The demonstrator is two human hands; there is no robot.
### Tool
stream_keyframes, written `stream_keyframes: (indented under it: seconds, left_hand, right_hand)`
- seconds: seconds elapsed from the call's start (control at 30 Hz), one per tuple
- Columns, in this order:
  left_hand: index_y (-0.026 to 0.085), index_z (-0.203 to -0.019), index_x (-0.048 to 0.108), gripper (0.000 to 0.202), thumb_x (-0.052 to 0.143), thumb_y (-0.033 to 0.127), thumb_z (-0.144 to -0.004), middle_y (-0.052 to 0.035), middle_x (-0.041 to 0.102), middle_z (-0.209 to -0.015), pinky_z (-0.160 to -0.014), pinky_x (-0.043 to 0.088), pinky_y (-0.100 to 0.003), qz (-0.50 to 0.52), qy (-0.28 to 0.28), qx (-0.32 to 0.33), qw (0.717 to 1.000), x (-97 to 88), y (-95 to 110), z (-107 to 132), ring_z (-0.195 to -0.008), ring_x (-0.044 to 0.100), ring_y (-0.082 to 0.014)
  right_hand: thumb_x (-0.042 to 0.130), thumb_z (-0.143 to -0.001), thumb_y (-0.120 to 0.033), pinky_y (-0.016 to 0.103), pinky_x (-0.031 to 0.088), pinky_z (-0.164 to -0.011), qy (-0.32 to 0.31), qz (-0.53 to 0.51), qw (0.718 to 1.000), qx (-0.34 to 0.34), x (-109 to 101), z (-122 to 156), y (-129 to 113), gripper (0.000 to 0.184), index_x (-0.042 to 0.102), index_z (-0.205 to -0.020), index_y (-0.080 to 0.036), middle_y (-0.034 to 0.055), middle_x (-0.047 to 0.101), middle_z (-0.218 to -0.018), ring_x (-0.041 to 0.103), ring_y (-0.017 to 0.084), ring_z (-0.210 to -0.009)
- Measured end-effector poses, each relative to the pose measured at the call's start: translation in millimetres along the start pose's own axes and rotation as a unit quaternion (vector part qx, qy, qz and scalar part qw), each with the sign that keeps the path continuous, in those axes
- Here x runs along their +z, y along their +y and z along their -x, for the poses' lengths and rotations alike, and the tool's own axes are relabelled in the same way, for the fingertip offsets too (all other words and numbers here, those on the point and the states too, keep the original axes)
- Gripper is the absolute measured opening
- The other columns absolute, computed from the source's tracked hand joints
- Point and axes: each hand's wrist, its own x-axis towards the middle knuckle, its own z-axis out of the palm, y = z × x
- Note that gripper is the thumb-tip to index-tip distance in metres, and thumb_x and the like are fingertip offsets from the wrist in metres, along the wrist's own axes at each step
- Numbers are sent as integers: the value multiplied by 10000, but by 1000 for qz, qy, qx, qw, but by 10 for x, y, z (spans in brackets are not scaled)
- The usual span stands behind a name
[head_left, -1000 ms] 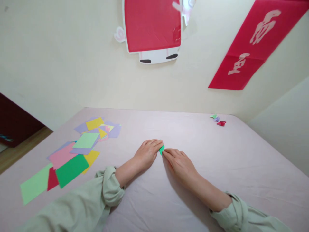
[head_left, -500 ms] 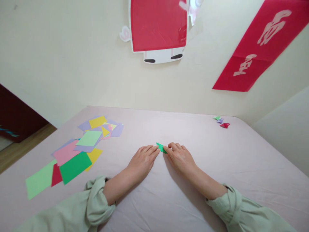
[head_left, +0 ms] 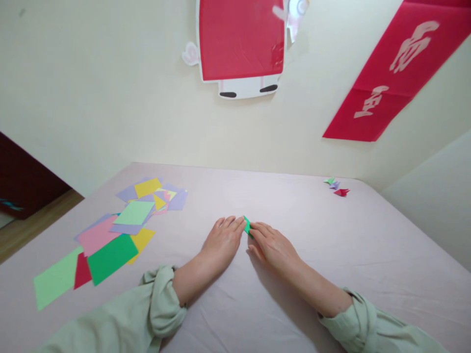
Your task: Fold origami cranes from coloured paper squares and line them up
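Observation:
A small folded green paper piece (head_left: 247, 226) lies on the pale pink sheet (head_left: 331, 245) in the middle. My left hand (head_left: 222, 239) rests palm down with its fingers stretched forward, fingertips against the paper's left side. My right hand (head_left: 271, 245) lies beside it, fingers pressed together on the paper's right edge, pinning it to the sheet. Most of the paper is hidden under the fingertips.
A scatter of coloured paper squares (head_left: 110, 230) covers the left part of the sheet. Three small folded pieces, green, purple and red (head_left: 336, 186), sit at the far right near the wall. Red posters (head_left: 241, 44) hang on the wall beyond.
The green piece has turned from lying sideways to more upright between my fingertips. Both hands shifted slightly, staying together around it.

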Motion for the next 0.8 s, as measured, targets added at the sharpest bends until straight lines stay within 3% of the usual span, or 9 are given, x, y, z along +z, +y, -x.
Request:
stream_keyframes:
  seconds: [0.2,0.5,0.8]
  left_hand:
    - [250,-1316,523,390,448,189,-937,-23,545,-1399,-1044,376,-414,22,1,9,1000,-8,-92,-106,-1273,482,-231]
    - [188,-1307,504,396,449,134,-918,-85,592,-1306,-997,407,-383,-2,-7,21,1000,-105,84,145,-1181,527,-216]
    - [168,-1299,518,401,445,131,-906,-75,597,-1301,-980,414,-397,-7,-31,2,999,-176,115,121,-1175,522,-228]
  right_hand:
    - [597,-869,-257,412,427,-986,-13,-10,1000,9,-55,-2,-47,385,560,-1236,-147,124,589,-1275,531,262,-1171]
    - [444,-955,-178,352,420,-893,-31,35,999,14,-45,-170,83,311,577,-1234,-218,87,621,-1164,549,226,-1077]
    - [452,-930,-139,368,408,-895,-6,65,998,24,55,-315,173,412,503,-1325,-248,98,564,-1292,500,250,-1148]
